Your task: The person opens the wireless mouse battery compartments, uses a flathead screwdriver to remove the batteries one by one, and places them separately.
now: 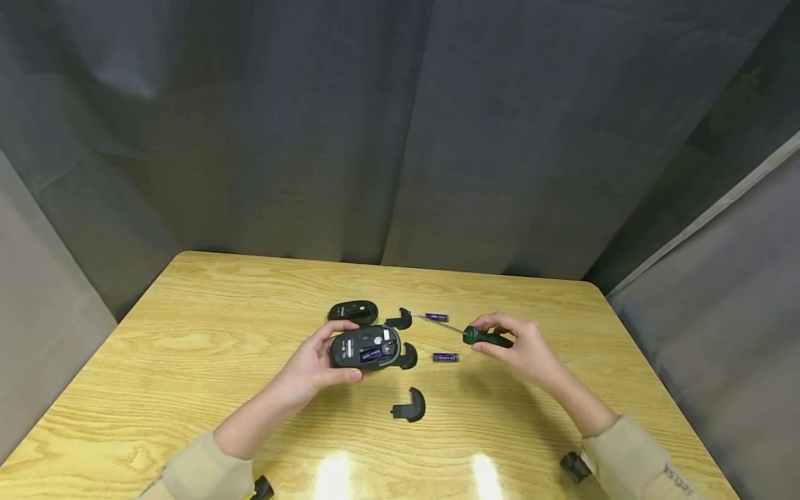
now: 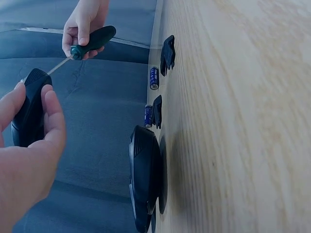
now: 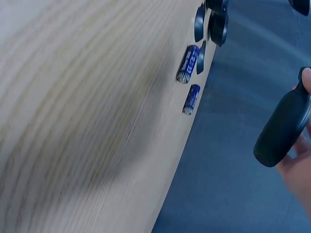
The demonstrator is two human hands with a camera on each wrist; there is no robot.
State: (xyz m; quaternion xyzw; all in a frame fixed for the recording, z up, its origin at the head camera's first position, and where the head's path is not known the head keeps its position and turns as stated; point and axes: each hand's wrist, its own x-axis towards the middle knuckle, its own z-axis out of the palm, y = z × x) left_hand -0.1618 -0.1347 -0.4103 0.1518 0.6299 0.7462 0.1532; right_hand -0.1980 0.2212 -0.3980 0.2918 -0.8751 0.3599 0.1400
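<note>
My left hand (image 1: 315, 361) grips a black computer mouse (image 1: 347, 348) between thumb and fingers, its underside facing up. The battery bay lies uncovered, with a blue battery (image 1: 371, 355) inside. In my right hand (image 1: 515, 344) is a screwdriver with a dark green handle (image 3: 282, 128), held by thumb and fingers. Its thin shaft (image 1: 440, 323) points left, and the tip overlaps a black battery cover in the head view. Seen from the left wrist, the shaft (image 2: 59, 65) runs toward the end of the held mouse (image 2: 30, 109), up off the table.
Another black mouse (image 1: 353, 310) lies upside down behind the held one. Black battery covers (image 1: 409, 405) sit in the middle of the wooden table (image 1: 219, 333). Two blue batteries (image 1: 446, 357) lie right of them. Dark curtains (image 1: 300, 139) hang behind the table.
</note>
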